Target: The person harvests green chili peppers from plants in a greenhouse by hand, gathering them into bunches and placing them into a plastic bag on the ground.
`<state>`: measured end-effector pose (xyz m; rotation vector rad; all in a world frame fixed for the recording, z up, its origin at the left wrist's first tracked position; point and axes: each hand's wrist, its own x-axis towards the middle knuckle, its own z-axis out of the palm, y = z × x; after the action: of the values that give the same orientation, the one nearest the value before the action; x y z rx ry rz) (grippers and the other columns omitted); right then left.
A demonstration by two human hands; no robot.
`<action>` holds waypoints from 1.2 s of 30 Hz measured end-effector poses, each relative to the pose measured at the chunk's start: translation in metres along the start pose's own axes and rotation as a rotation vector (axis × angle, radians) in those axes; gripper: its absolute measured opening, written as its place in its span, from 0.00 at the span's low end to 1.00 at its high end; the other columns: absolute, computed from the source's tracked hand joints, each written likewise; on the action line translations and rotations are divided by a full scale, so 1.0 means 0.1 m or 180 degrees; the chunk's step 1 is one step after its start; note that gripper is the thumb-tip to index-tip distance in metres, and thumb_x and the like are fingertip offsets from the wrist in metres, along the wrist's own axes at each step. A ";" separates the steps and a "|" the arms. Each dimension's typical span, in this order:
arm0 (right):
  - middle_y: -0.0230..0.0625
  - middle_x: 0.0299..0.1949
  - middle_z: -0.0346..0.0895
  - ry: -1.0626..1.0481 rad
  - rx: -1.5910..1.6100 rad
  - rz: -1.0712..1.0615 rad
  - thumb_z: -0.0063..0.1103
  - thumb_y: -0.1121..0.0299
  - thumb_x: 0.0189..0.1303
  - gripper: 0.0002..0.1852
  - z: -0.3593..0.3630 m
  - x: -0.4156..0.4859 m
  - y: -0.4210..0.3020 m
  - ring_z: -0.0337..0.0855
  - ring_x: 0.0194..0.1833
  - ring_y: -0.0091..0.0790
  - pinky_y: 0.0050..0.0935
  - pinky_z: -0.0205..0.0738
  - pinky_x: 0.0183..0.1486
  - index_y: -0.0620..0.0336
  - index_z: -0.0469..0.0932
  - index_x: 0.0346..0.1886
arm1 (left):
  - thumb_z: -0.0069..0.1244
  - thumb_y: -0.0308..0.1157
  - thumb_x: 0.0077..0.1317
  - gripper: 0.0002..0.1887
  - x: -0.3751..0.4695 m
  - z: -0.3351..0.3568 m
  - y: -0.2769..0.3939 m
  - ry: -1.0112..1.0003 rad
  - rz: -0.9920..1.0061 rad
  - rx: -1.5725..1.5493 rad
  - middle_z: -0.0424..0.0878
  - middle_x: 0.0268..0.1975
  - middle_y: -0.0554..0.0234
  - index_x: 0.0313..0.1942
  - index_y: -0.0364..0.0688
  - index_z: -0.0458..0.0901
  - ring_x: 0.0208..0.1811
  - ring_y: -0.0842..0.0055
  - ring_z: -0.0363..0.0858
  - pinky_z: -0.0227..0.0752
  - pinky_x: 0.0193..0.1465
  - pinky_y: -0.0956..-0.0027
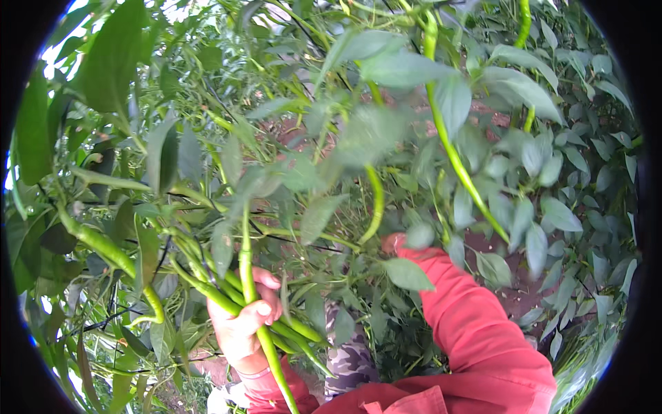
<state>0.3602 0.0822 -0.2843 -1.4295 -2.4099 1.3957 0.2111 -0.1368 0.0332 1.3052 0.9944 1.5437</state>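
Observation:
My left hand (235,334) is closed around a bunch of long green chili peppers (214,295) at lower centre-left. Their ends stick out on both sides of the fist. One longer pepper (246,259) runs almost vertically past the thumb, and leaves cover its top. My right hand (391,243) reaches in among the pepper plants at the centre. Leaves hide most of it, so its fingers and anything in them cannot be made out. Just left of that hand, a curved green pepper (379,202) hangs among the leaves.
A long pepper (457,163) hangs at upper right, and a thick, crooked one (106,248) at left. Dark twine (297,240) crosses between the stems. Dense foliage surrounds both arms. Below are brown soil (522,300) and a camouflage trouser leg (351,362).

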 end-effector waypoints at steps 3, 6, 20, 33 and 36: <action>0.42 0.42 0.81 -0.0064 -0.0082 0.0074 0.59 0.52 0.53 0.28 -0.05 0.01 -0.23 0.80 0.49 0.43 0.42 0.71 0.49 0.57 0.75 0.55 | 0.61 0.25 0.48 0.54 0.02 -0.04 0.02 0.0035 0.0029 0.0068 0.78 0.35 0.54 0.70 0.37 0.39 0.16 0.80 0.69 0.65 0.16 0.76; 0.41 0.40 0.82 0.0101 -0.0272 0.0385 0.58 0.53 0.53 0.27 -0.23 0.10 -0.42 0.81 0.48 0.43 0.42 0.72 0.48 0.56 0.75 0.55 | 0.61 0.25 0.48 0.54 0.08 -0.10 -0.03 0.0149 0.0055 0.0164 0.78 0.34 0.53 0.70 0.36 0.40 0.16 0.80 0.69 0.65 0.16 0.75; 0.50 0.34 0.80 0.1517 0.0402 -0.1019 0.58 0.65 0.49 0.18 -0.12 0.28 -0.24 0.81 0.37 0.52 0.45 0.74 0.41 0.58 0.77 0.45 | 0.61 0.24 0.48 0.47 0.16 -0.28 -0.09 0.0018 0.0085 -0.0086 0.76 0.31 0.54 0.64 0.32 0.47 0.13 0.80 0.67 0.61 0.14 0.77; 0.45 0.34 0.81 0.0316 0.0072 -0.0550 0.62 0.54 0.49 0.19 0.01 0.57 -0.36 0.81 0.35 0.44 0.42 0.73 0.39 0.59 0.80 0.38 | 0.62 0.24 0.48 0.57 0.16 -0.30 -0.11 0.0080 0.0225 -0.0004 0.77 0.34 0.50 0.70 0.40 0.34 0.15 0.79 0.71 0.64 0.15 0.76; 0.41 0.31 0.81 0.0737 0.1284 -0.0753 0.61 0.57 0.51 0.16 0.00 0.63 0.08 0.80 0.30 0.37 0.37 0.73 0.35 0.60 0.81 0.36 | 0.61 0.23 0.48 0.57 0.17 -0.31 -0.13 0.0043 0.0264 -0.0027 0.78 0.35 0.49 0.70 0.38 0.33 0.15 0.79 0.70 0.64 0.15 0.76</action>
<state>0.3292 0.1286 -0.3150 -1.0994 -1.9399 1.4566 0.1809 -0.1180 0.0219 1.3467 0.9516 1.6194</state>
